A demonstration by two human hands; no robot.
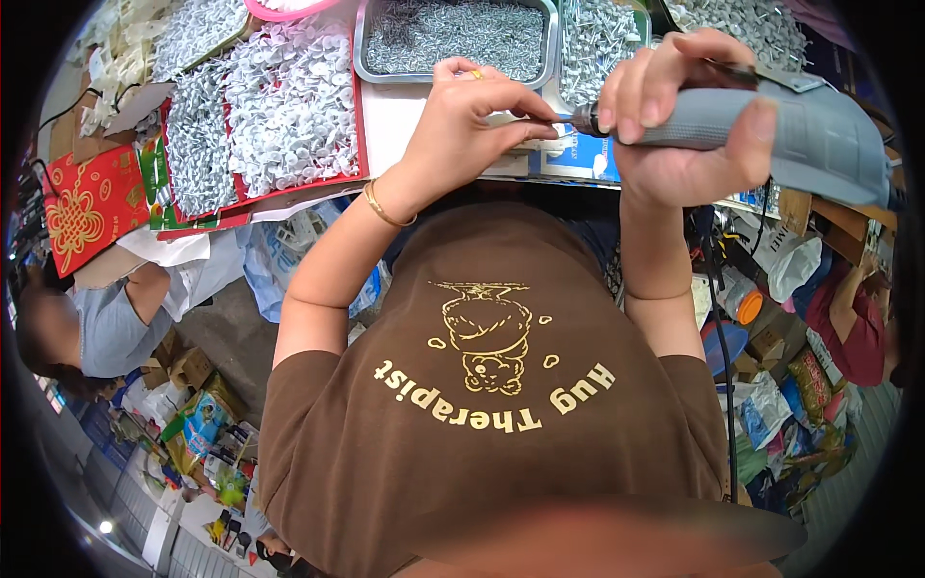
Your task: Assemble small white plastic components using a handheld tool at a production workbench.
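Note:
My right hand (665,173) is wrapped round a grey electric screwdriver (819,144), held sideways with its dark nose pointing left. My left hand (462,120), with a gold bracelet (378,204) on its wrist, meets that nose with thumb and forefinger pinched together. What sits between those fingertips is too small and too covered to make out. Beyond my left hand, a metal tray (359,53) holds a heap of small silver screws (458,39). Below the fingertips and the tool's nose lies a blue and white printed box or sheet (590,162).
To the left, a red tray (362,135) holds white plastic pieces (294,106) and grey metallic ones (199,144). More fasteners (599,53) are heaped behind the tool. A black cable (718,318) hangs at my right. Other people (125,323) sit at both sides, among bags and cartons.

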